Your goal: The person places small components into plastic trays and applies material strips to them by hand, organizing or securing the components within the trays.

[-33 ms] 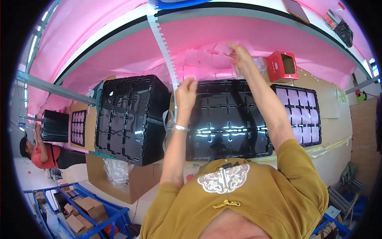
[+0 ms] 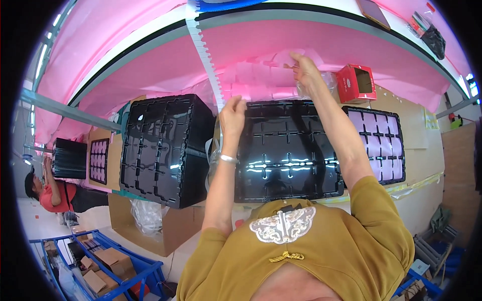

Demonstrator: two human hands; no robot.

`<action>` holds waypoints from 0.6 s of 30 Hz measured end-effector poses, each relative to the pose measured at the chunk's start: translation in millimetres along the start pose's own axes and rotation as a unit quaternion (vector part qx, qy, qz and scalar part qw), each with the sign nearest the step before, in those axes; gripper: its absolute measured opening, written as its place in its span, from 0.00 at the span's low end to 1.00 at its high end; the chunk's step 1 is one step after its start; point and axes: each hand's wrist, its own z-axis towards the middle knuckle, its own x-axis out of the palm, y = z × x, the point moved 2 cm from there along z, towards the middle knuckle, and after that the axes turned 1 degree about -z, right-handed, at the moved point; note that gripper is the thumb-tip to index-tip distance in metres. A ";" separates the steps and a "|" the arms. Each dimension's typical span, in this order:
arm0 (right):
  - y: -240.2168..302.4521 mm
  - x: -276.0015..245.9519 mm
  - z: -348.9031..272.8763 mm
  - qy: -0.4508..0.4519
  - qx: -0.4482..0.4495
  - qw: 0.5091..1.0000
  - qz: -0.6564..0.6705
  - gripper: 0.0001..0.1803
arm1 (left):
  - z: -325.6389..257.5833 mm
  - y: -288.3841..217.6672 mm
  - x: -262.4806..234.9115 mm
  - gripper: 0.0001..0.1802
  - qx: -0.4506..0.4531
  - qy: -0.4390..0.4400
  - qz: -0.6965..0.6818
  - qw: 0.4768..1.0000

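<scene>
My left hand [image 2: 232, 118] hovers by the far left corner of a black compartmented plastic tray [image 2: 288, 150]. Its fingers are bent together, and whatever they may hold is hidden. Farther out, my right hand [image 2: 306, 72] reaches over a loose pile of thin pink sheets [image 2: 258, 78] behind the tray. Its fingers are apart, next to the sheets' right end, with no thing clearly gripped. Clear plastic film [image 2: 326, 83] lies under and beside that wrist.
A tall stack of black trays [image 2: 160, 148] stands at left. At right are a tray with pink pieces [image 2: 376, 143] and a red box [image 2: 355, 84]. A white notched strip [image 2: 205, 55] hangs across the pink-draped shelf. A person in red [image 2: 56, 193] works far left.
My left hand has shifted slightly left and down. My right hand has moved a little to the right, and the pink sheets near it have shifted.
</scene>
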 end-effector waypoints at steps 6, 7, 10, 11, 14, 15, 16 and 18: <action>13.0 -37.3 -8.8 0.043 -0.068 0.963 0.259 0.14 | 46.3 27.9 19.8 0.32 -0.127 0.030 -0.215 0.968; 12.0 -53.4 -10.0 0.033 -0.065 0.967 0.246 0.16 | 48.7 28.1 24.3 0.35 -0.180 0.009 -0.258 0.949; 7.3 -62.7 -42.5 0.030 -0.009 0.965 0.260 0.18 | 52.0 35.5 24.0 0.41 -0.263 -0.017 -0.318 0.911; 7.8 -66.2 -58.1 0.030 0.035 0.957 0.287 0.19 | 51.3 35.6 25.9 0.43 -0.289 -0.013 -0.338 0.896; -0.1 -100.3 -68.9 0.003 0.072 0.943 0.326 0.19 | 43.4 25.3 32.0 0.38 -0.269 0.166 -0.294 0.902; 2.7 -108.2 -74.4 0.033 0.086 0.938 0.335 0.19 | 40.9 24.2 31.2 0.38 -0.271 0.171 -0.292 0.901; 1.5 -112.8 -78.6 0.029 0.086 0.937 0.338 0.19 | 36.2 23.5 30.3 0.35 -0.280 0.210 -0.293 0.890; -1.3 -119.0 -88.9 -0.001 0.042 0.967 0.252 0.21 | 24.6 23.7 30.5 0.32 -0.291 0.251 -0.292 0.876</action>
